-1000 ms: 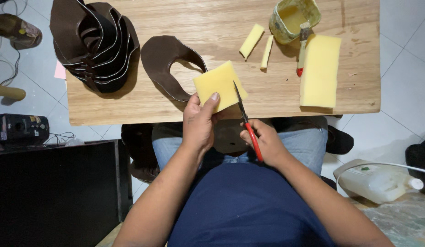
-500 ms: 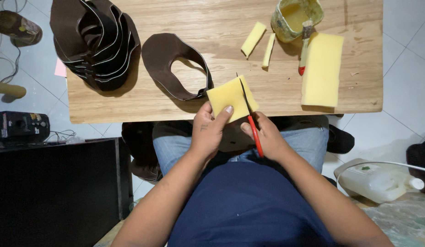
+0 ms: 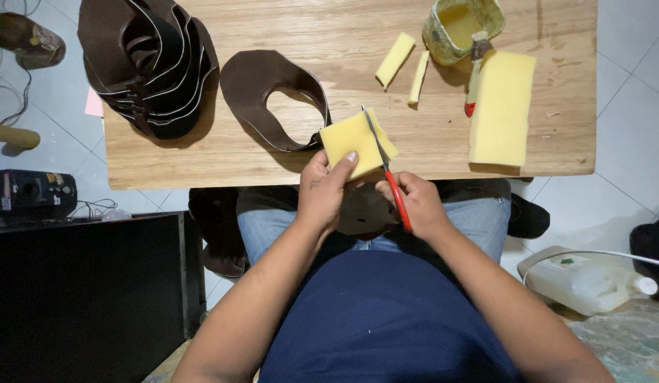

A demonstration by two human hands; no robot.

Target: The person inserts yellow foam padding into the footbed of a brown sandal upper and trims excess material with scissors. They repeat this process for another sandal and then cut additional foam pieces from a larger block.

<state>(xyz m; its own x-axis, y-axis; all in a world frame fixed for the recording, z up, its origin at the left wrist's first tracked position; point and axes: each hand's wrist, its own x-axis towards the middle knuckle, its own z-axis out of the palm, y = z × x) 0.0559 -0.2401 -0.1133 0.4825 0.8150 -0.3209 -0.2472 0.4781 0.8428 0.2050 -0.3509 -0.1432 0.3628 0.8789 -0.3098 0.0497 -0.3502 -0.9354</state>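
Left hand (image 3: 328, 190) grips a yellow foam square (image 3: 356, 144) at the table (image 3: 287, 159) edge; right hand (image 3: 414, 204) holds red-handled scissors (image 3: 386, 170) across it. 2 foam strips (image 3: 395, 59) lie beside a yellow-stained pot (image 3: 463, 20).

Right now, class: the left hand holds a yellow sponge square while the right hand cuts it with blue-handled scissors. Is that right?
Not quite: the scissors have red handles, not blue, as the head view shows. The left hand holds the sponge square; the right hand cuts it.
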